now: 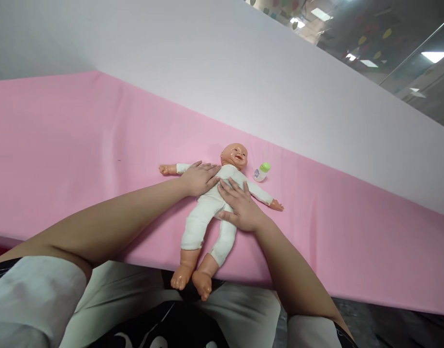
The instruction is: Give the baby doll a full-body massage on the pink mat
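A baby doll [226,239] with a white cloth body lies face up, its head away from me and its feet over the pink front edge. My left hand [202,179] rests flat on the left side of its torso, fingers stretched out. On the other side, my right hand [241,207] lies over the belly and hip with fingers spread. Neither hand grips anything. Close to the doll's shoulder, right of its head, is a small white bottle [260,174] with a green cap, apart from both hands.
The doll lies on a pink padded surface [62,159] that stretches to both sides. Behind it rises a white wall [193,63], with a glass pane [388,53] reflecting lights at upper right. My legs [123,299] are below the front edge.
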Demonstrator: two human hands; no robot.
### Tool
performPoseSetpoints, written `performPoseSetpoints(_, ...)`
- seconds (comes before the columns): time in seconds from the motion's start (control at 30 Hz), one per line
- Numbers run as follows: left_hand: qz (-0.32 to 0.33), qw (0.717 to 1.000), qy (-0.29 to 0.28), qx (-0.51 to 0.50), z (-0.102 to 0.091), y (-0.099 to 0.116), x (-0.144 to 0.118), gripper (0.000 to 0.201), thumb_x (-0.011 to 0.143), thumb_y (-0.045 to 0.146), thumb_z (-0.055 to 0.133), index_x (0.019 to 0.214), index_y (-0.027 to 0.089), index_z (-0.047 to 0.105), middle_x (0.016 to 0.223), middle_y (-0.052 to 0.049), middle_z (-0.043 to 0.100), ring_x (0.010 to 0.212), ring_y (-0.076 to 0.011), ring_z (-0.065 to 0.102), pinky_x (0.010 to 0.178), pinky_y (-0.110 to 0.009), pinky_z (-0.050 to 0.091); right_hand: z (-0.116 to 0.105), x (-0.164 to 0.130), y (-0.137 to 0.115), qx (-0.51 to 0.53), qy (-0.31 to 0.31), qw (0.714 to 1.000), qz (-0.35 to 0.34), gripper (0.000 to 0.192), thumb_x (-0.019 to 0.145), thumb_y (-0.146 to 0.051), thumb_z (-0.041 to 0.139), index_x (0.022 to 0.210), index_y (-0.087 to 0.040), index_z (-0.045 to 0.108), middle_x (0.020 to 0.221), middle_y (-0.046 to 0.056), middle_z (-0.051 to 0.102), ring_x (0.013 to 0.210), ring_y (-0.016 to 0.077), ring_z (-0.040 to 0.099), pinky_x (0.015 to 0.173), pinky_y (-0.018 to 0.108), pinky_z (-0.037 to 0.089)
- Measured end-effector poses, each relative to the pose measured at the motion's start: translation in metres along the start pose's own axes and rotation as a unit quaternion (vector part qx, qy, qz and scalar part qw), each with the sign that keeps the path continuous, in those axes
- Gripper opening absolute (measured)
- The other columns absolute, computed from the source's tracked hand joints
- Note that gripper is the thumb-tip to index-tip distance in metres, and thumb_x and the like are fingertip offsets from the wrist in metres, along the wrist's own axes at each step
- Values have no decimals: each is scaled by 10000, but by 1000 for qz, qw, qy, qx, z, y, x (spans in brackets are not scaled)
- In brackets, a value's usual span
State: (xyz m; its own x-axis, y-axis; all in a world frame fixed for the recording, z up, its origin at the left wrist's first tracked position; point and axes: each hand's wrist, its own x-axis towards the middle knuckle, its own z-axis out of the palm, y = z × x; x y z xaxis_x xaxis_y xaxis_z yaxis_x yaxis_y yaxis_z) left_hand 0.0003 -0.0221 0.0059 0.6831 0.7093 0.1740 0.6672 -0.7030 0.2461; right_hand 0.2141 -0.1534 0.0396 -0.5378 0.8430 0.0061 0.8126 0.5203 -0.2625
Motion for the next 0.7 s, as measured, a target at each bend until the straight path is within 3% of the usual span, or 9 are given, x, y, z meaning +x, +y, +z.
performPoseSetpoints(0.23,1,1000,0,-7,-3,3,-2,725,1097,579,212,1666,155,362,1681,-159,442,1581,-309,379,1313,-546,199,1,3,28,12,34,994,107,777,1084,-632,334,1725,-258,103,1803,95,61,1687,291,25,1299,697,-32)
performPoseSetpoints(0.47,6,999,21,-26,-7,8,-6,677,1098,556,236,1641,191,412,1667,-145,468,1565,-309,403,1305,-555,230,4,2,60,5,84,965,250,672,1111,-485,256,1678,-128,311,1742,144,328,1643,322,253,1340,594,111)
performPoseSetpoints(0.7,78,995,30,-57,-11,16,-11,665,1101,561,229,1611,206,466,1680,-131,454,1564,-284,410,1307,-535,232,3,-1,69,-28,94,952,288,590,1098,-377,288,1617,-142,440,1680,145,450,1586,332,369,1317,605,192)
